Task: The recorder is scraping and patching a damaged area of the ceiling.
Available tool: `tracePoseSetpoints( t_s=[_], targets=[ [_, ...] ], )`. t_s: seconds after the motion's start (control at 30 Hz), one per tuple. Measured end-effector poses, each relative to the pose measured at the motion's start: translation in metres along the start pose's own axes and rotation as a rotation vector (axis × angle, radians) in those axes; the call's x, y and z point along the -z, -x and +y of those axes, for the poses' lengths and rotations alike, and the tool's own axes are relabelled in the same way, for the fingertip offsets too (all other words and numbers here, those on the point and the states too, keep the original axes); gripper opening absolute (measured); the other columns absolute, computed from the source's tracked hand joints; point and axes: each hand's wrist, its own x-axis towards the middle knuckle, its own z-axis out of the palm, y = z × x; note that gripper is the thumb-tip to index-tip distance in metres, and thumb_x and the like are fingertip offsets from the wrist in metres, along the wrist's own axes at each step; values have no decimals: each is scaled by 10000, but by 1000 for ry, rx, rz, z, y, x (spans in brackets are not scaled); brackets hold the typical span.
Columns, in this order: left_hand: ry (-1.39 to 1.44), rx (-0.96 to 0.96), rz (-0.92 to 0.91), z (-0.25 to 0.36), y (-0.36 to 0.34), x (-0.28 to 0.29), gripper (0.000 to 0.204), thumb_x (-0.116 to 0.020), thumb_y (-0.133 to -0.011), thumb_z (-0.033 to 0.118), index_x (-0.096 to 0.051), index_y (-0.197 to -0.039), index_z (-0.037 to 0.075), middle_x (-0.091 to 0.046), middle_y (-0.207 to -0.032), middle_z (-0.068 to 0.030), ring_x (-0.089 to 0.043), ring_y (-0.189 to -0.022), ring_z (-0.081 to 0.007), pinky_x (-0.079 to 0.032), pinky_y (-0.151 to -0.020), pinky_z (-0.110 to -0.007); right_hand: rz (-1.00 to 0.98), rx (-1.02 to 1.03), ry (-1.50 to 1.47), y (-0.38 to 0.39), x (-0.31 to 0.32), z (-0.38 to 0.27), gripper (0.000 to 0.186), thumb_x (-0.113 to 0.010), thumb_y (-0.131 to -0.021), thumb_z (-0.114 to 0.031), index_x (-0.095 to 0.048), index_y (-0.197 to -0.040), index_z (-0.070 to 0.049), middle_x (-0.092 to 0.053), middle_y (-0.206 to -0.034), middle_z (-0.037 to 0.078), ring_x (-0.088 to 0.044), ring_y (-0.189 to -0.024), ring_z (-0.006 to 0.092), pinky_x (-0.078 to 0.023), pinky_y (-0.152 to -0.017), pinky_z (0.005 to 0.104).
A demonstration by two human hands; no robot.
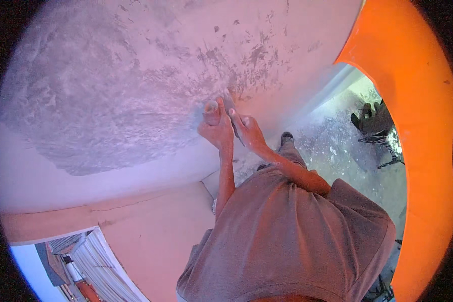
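Observation:
Both of my hands are at the wall, on one flat, thin, grey tool that looks like a plastering trowel. Its long plate shows nearly edge-on against the wall. My left hand is wrapped round its rounded handle. On the other side, my right hand grips the plate, fingers and thumb closed along its edge. The wall around the tool is pale with grey smears and dark, patchy marks. Where the plate meets the wall is partly hidden by my hands.
An orange curved surface rises on the right. Beyond an opening lies a whitish, speckled floor, with dark objects that I cannot make out. At lower left, a window opening shows corrugated sheeting. My shoe stands below my hands.

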Motion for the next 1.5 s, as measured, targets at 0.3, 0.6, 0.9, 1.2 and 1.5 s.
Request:
tracePoseSetpoints(
  t_s=[0.3, 0.6, 0.9, 1.2, 1.5],
  targets=[
    [2, 68, -83, -13, 19, 12, 342, -762, -901, 253, -629, -723, -8, -576, -658, 29, -465, -630, -54, -386, -566, -255, -77, -77, -92, -5, -8, 53, 677, -437, -1011, -571, -580, -684, 4, -478, -526, 40, -479, -512, 150, -412, -524, 391],
    [68, 179, -97, 32, 0, 14, 379, -794, -868, 286, -658, -728, -40, -615, -661, 9, -495, -623, -63, -412, -561, -274, -47, 81, -170, -5, -7, -3, 543, -426, -1034, -534, -495, -695, -115, -374, -514, -60, -342, -399, 64, -268, -361, 265],
    [186, 118, -209, -95, 12, 44, 230, -769, -885, 229, -702, -905, 10, -698, -786, -48, -584, -667, -130, -503, -690, -302, -176, -122, 126, 3, 21, 100, 701, -331, -1013, -625, -599, -699, -59, -485, -573, 17, -498, -558, 135, -418, -572, 344],
    [73, 384, -127, -62, -6, 108, 166, -738, -910, 181, -669, -893, 31, -701, -850, -28, -605, -795, -75, -470, -762, -237, -161, -117, -5, 21, 65, 84, 546, -467, -1018, -499, -686, -827, -37, -487, -634, -15, -487, -609, 119, -403, -609, 299],
    [91, 377, -68, -65, -4, 128, 165, -746, -903, 190, -667, -876, 48, -692, -809, -19, -540, -674, -60, -401, -600, -225, 144, 372, 293, 14, 76, 12, 267, -665, -949, -265, -646, -859, -14, -500, -685, -43, -436, -641, 65, -365, -567, 274]
  ],
)
